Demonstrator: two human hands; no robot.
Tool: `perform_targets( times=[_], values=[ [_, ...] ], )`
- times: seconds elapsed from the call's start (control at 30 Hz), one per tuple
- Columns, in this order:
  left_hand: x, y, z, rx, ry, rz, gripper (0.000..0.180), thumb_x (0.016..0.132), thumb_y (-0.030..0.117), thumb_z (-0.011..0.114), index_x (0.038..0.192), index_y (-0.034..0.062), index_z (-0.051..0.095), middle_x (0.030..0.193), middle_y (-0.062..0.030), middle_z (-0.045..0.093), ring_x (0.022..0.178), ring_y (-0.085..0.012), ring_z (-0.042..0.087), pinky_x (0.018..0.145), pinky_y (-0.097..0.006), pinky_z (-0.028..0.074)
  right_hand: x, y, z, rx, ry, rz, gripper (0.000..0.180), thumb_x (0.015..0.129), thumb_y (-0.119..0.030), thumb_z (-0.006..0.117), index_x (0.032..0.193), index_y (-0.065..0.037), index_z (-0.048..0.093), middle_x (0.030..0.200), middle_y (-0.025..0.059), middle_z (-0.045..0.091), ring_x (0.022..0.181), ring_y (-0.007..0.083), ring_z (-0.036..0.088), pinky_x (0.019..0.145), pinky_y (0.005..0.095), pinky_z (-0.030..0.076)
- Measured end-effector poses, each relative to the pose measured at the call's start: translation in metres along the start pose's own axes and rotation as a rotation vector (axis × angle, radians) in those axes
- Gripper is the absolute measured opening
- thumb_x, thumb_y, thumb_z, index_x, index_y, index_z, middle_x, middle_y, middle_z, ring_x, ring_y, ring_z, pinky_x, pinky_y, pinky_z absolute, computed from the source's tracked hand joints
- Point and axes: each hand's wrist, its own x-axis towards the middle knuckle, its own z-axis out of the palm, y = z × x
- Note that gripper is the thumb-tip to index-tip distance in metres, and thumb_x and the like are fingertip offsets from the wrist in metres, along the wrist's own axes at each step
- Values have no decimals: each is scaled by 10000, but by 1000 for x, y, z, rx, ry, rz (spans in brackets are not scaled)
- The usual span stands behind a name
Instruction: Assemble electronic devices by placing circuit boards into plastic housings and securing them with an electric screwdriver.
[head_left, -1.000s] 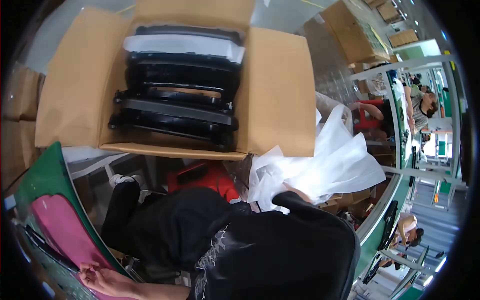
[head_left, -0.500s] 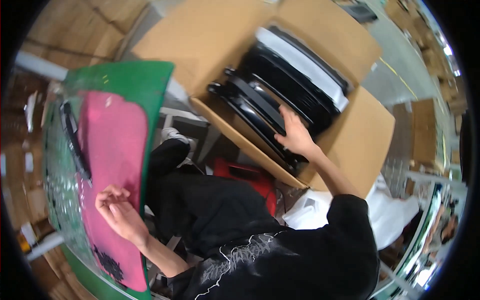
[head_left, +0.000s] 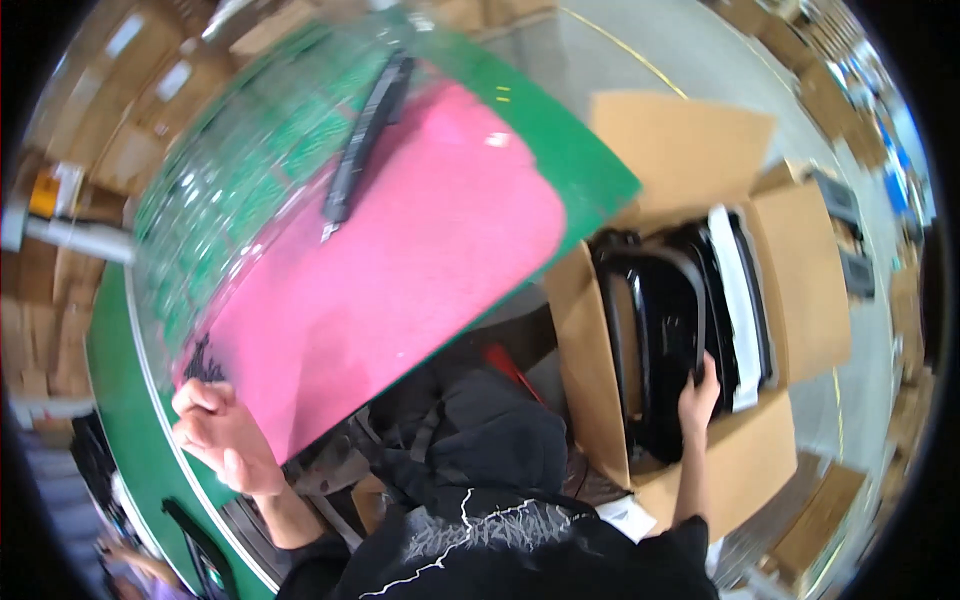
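Two bare hands, one open carton (head_left: 578, 335), one pink mat (head_left: 400, 270), one white sheet (head_left: 736, 310) and one black bar (head_left: 368, 140); the black frame (head_left: 660, 335) stands in the carton, at the person's right, among other black parts, at least two pieces in all, the exact count hidden by overlap. The frame's long axis runs from the near end of the carton to the far end, along the carton's length; its rounded end with a raised rim points away from the person; a long slot lies along its left part. The right hand (head_left: 699, 396) grasps the frame's right edge, fingers curled over it; the left hand (head_left: 225, 438) is raised at the mat's near left corner, fingers bent inward; blur and the hidden palm mean that one cannot tell whether they are fully clenched. The carton, three flaps spread in view, holds the black parts and the white sheet, which stands lengthwise to the right of the frame; the mat lies on a green table (head_left: 590, 175), bearing the bar, which slants, and one dark patch (head_left: 205, 362) beside the left hand.
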Motion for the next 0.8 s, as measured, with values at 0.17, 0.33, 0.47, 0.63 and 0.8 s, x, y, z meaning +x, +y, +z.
perform_targets(
  times=[0.17, 0.33, 0.47, 0.63, 0.8],
  values=[
    [25, 15, 5, 93, -139, 1, 323, 822, 280, 644, 1025, 170, 419, 1053, -101, 391, 893, -201, 352, 791, -367, 322, 34, -50, -5, -213, 318, -211, 480, 802, 127, 451, 1246, -5, 578, 1094, 209, 651, 1047, 305, 636, 958, 362, 461],
    [39, 16, -33, 464, -391, 92, 241, 837, 196, 568, 967, 92, 394, 956, -152, 538, 875, -235, 420, 832, -408, 364, 115, -47, -98, -342, 206, -516, 448, 774, 122, 502, 1193, 19, 622, 1096, 174, 673, 992, 288, 650, 916, 366, 486],
    [57, 12, -30, 375, -592, 43, 170, 846, 102, 578, 989, 34, 518, 983, -147, 580, 932, -284, 530, 856, -436, 416, 160, -162, -151, -351, -155, -605, 243, 700, 103, 635, 928, 24, 664, 777, 176, 639, 677, 233, 613, 690, 327, 486],
    [73, 3, 21, 376, -816, -88, 482, 866, 291, 633, 1208, -21, 499, 1161, -178, 570, 1102, -335, 541, 952, -429, 431, 151, -317, -44, -334, -522, -819, 165, 746, -90, 716, 855, 6, 637, 770, 155, 614, 757, 347, 577, 761, 392, 425],
    [62, -35, 19, 523, -767, -158, 501, 835, 265, 676, 1232, 9, 510, 1162, -163, 564, 1096, -342, 549, 919, -416, 462, 116, -439, 76, -452, -833, -1230, 320, 827, -336, 692, 764, -25, 647, 682, 184, 640, 700, 386, 642, 643, 458, 524]
  ],
)
